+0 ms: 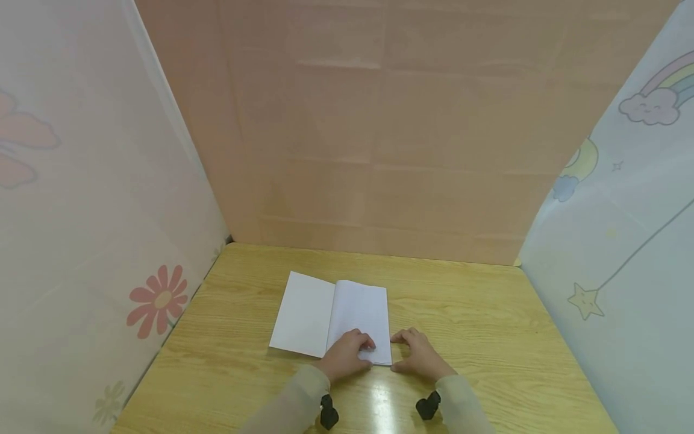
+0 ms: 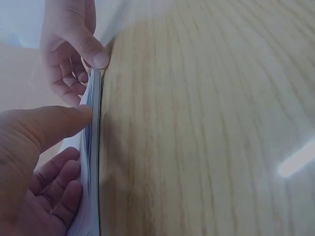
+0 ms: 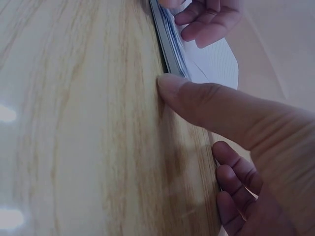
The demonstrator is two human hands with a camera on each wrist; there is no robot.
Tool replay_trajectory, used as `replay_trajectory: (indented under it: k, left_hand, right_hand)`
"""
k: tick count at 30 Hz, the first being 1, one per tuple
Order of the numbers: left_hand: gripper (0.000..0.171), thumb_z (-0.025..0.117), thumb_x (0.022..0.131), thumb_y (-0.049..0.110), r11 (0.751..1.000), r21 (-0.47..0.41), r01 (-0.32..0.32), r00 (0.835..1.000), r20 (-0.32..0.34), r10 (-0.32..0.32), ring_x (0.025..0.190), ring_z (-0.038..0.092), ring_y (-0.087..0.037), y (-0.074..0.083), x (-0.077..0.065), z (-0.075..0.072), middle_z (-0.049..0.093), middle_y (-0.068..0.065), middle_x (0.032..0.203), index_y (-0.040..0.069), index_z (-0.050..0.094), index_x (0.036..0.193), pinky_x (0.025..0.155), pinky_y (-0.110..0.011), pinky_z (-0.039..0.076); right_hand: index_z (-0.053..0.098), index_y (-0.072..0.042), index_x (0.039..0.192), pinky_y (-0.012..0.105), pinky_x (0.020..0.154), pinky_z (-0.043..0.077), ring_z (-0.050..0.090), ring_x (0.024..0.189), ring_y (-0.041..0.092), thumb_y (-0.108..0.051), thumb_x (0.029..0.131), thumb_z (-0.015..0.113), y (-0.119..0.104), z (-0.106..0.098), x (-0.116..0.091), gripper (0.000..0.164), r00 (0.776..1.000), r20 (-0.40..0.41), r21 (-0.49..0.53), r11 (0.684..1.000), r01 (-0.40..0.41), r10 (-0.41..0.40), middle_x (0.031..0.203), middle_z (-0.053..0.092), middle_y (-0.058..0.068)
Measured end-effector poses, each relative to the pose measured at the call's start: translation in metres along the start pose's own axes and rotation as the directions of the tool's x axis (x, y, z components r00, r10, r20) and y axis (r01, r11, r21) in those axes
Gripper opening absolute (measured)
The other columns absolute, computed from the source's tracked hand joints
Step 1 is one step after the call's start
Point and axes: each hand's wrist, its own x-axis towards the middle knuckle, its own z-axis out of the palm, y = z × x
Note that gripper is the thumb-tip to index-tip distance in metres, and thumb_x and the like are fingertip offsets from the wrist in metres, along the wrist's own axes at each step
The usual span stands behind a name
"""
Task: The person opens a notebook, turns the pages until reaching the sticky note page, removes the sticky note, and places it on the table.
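Note:
A notebook (image 1: 359, 310) lies spread on the table, its blank white cover side (image 1: 302, 314) folded out to the left and the lined page block on the right. My left hand (image 1: 345, 354) rests over the lower part of the lined page with bent, relaxed fingers. Its thumb (image 2: 74, 120) lies against the near edge of the pages. At the right side of the notebook is my right hand (image 1: 423, 357), fingers spread along the long edge. The right thumb (image 3: 174, 86) touches the near right corner, where the stacked page edges (image 3: 172, 46) show.
The wood-grain table (image 1: 477, 313) extends around the notebook. A tan paper-like backdrop (image 1: 368, 150) stands behind it. Patterned white sheets flank both sides, with a red flower (image 1: 161, 299) on the left and a star (image 1: 585, 301) on the right. Both sleeves carry dark wrist devices.

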Motion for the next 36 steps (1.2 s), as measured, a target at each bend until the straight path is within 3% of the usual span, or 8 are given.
replay_trajectory:
  k: [8, 15, 20, 26, 36]
  left_hand:
    - [0.026, 0.081, 0.076, 0.022, 0.999, 0.036, -0.020, 1.000, -0.002, 0.020, 0.081, 0.048, -0.001, -0.001, -0.001, 0.001, 0.053, 0.012, 0.087, 0.020, 0.067, 0.098, 0.078, -0.020, 0.046]
    - [0.015, 0.069, 0.088, 0.017, 0.998, -0.044, -0.049, 0.999, -0.005, 0.048, 0.083, 0.052, 0.000, -0.004, -0.001, -0.003, 0.059, 0.011, 0.089, 0.018, 0.069, 0.103, 0.078, -0.021, 0.048]
    - [0.018, 0.061, 0.092, 0.008, 0.997, -0.067, -0.049, 0.999, -0.018, 0.048, 0.081, 0.053, 0.000, -0.004, 0.000, -0.005, 0.061, 0.010, 0.088, 0.020, 0.070, 0.103, 0.075, -0.021, 0.048]
    - [0.018, 0.059, 0.094, 0.007, 0.997, -0.064, -0.032, 0.999, -0.026, 0.030, 0.081, 0.053, -0.001, -0.004, 0.000, -0.006, 0.064, 0.009, 0.091, 0.020, 0.071, 0.099, 0.076, -0.022, 0.048]
    - [0.017, 0.059, 0.094, 0.006, 0.993, -0.113, 0.046, 0.997, -0.060, -0.053, 0.084, 0.055, -0.003, -0.001, -0.001, -0.014, 0.066, 0.008, 0.093, 0.018, 0.071, 0.092, 0.077, -0.025, 0.049]
  right_hand:
    - [0.062, -0.018, 0.115, 0.050, 0.093, 0.043, 0.046, 0.110, 0.026, -0.034, 0.067, 0.087, 0.001, 0.000, 0.000, 0.056, 1.000, -0.001, -0.005, 1.000, 0.007, -0.007, 0.112, 0.053, 0.000]
    - [0.061, -0.020, 0.115, 0.051, 0.096, 0.042, 0.045, 0.113, 0.025, -0.035, 0.066, 0.087, 0.004, 0.001, 0.001, 0.057, 1.000, 0.001, 0.006, 1.000, -0.004, 0.004, 0.113, 0.052, -0.001]
    - [0.061, -0.020, 0.114, 0.052, 0.096, 0.042, 0.045, 0.113, 0.025, -0.036, 0.066, 0.087, 0.004, 0.002, 0.001, 0.057, 1.000, 0.004, 0.010, 1.000, -0.007, 0.007, 0.113, 0.052, -0.001]
    - [0.061, -0.020, 0.114, 0.051, 0.095, 0.042, 0.045, 0.112, 0.025, -0.035, 0.067, 0.087, 0.004, 0.001, 0.002, 0.056, 1.000, 0.007, 0.017, 1.000, -0.008, 0.008, 0.112, 0.053, 0.000]
    - [0.061, -0.020, 0.113, 0.050, 0.095, 0.041, 0.045, 0.111, 0.024, -0.034, 0.066, 0.087, 0.004, 0.000, 0.003, 0.056, 1.000, 0.006, 0.013, 1.000, -0.007, 0.007, 0.112, 0.053, -0.001]
